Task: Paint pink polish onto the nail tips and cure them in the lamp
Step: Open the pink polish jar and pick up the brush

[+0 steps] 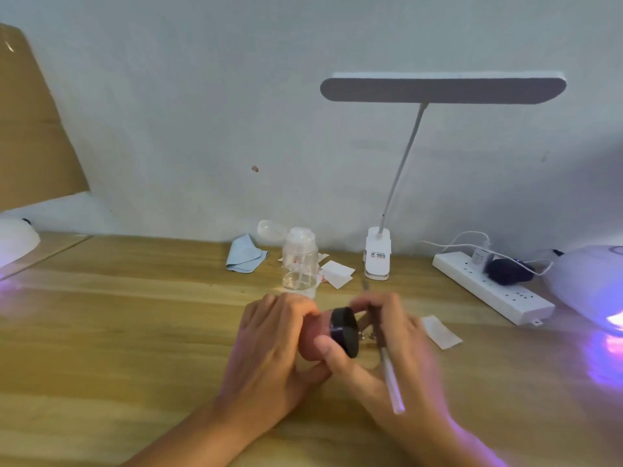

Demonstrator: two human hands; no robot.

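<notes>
Pale wooden surface [135,332] carries your work near its front edge; your left hand [269,345] grips the small pink polish jar [312,335]; your right hand [377,342] pinches its black round lid [344,332], the thin white-handled brush [387,369] tucked alongside; seemingly you're unscrewing, so next lift the lid clear and load the brush.

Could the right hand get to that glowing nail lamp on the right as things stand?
Probably not freely: the right hand already grips the jar's black lid and a brush. The path across the table to the nail lamp looks open.
</notes>
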